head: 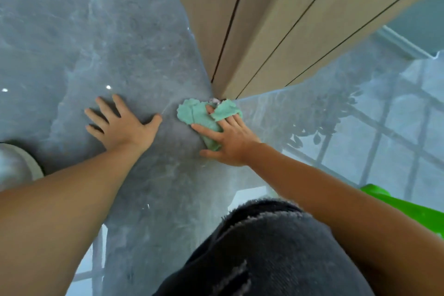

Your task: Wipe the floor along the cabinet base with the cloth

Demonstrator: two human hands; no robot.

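A crumpled pale green cloth (199, 114) lies on the glossy grey marble floor (101, 50), right at the corner of the light wooden cabinet (271, 21). My right hand (228, 139) presses flat on the cloth, fingers spread over it and partly tucked under a fold. A small bit of pinkish-grey debris (214, 100) sits at the cabinet corner, touching the cloth's far edge. My left hand (122, 122) rests palm down on the bare floor to the left of the cloth, fingers apart, holding nothing.
My knee in dark frayed fabric (276, 247) is at the bottom centre. A bright green object (408, 209) lies at the right edge. A round metallic object (14, 166) sits at the left edge. The floor on the right reflects a window and plant.
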